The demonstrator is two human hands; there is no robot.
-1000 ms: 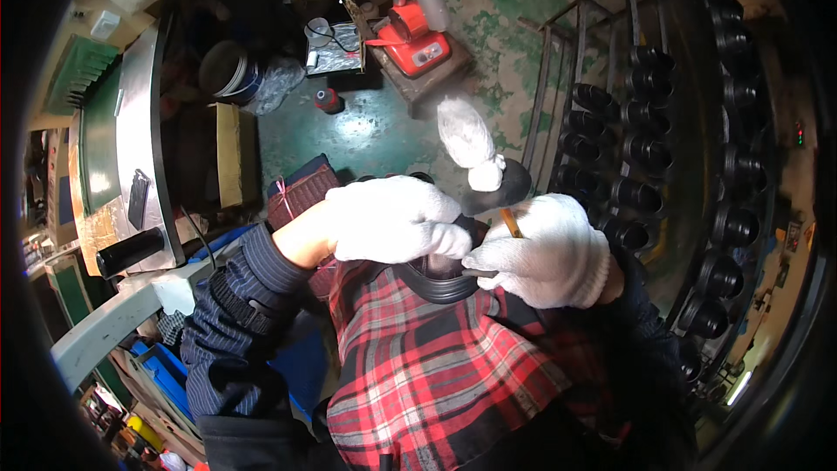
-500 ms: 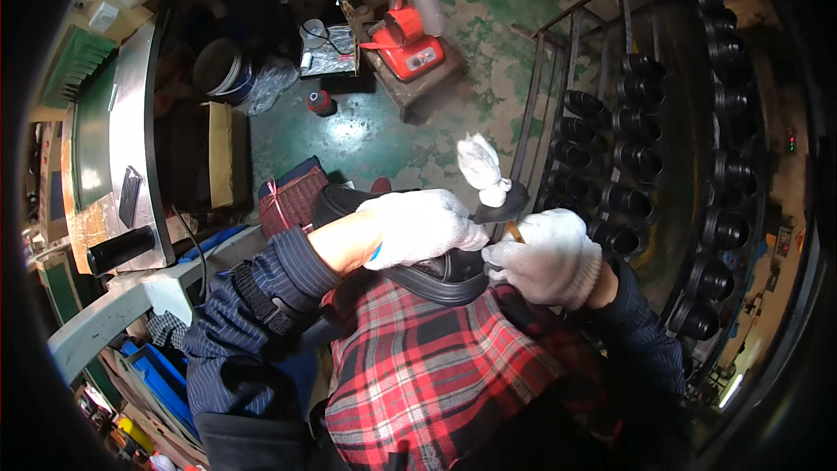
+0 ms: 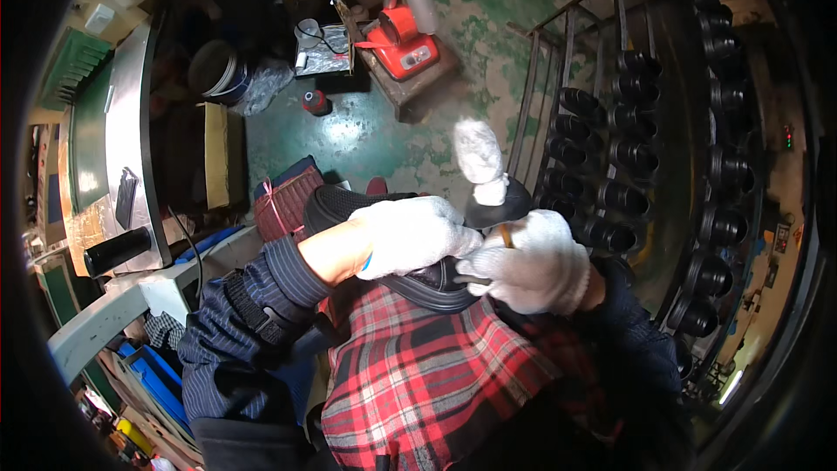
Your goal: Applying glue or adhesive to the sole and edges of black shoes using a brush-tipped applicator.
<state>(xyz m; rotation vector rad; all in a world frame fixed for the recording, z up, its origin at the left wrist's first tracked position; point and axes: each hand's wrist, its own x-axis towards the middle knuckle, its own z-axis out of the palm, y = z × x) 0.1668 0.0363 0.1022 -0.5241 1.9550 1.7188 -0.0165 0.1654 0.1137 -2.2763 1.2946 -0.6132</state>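
Observation:
A black shoe [image 3: 427, 296] rests sideways over my lap, its sole edge toward me; its ribbed part shows beyond my left wrist. My left hand [image 3: 414, 235], in a white knitted glove, is closed over the shoe's upper. At the shoe's right end my right hand [image 3: 536, 266], gloved too, is closed around a hand tool [image 3: 504, 203]. This tool has a black rounded part, a white cloth-wrapped top and a brass-coloured piece by the fingers. A thin dark tip pokes out beneath the right fingers at the shoe's edge. The hands hide the shoe's middle.
A red plaid cloth [image 3: 418, 366] covers my lap. Racks with several black shoes [image 3: 635, 155] stand on the right. Ahead, a red device [image 3: 401, 52] sits on a stand, with a dark thread spool [image 3: 316, 103] on the floor. A metal-edged workbench [image 3: 131, 148] is at left.
My right hand has moved left and slightly down along the shoe, and the tool's black part and white top have turned more upright. My left hand has shifted slightly left.

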